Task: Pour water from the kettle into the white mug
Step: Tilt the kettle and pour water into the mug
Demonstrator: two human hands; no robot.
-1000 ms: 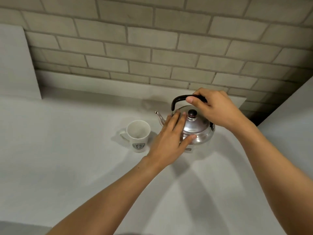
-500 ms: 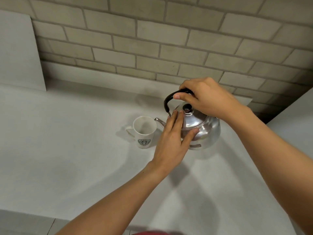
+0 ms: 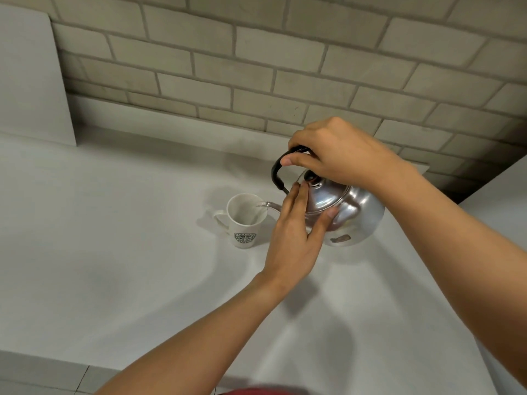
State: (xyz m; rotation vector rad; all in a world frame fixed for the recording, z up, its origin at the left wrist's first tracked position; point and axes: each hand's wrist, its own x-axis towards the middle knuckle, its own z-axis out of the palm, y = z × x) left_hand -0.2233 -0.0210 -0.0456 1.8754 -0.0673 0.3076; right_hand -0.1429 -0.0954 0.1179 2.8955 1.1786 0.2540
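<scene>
Starbucks-logo white mug (image 3: 244, 220) (spout (image 3: 269, 206) above)

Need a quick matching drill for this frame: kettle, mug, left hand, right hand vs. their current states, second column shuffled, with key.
Column 1:
1. kettle
2. white mug
3. left hand
4. right hand

Column 2:
A. wrapped around the black handle
B. upright on the counter, logo facing the camera
C. tilted, spout over the mug rim
D. fingers flat against the lid

Pairs: 1-C, 2-B, 3-D, 4-A
</scene>
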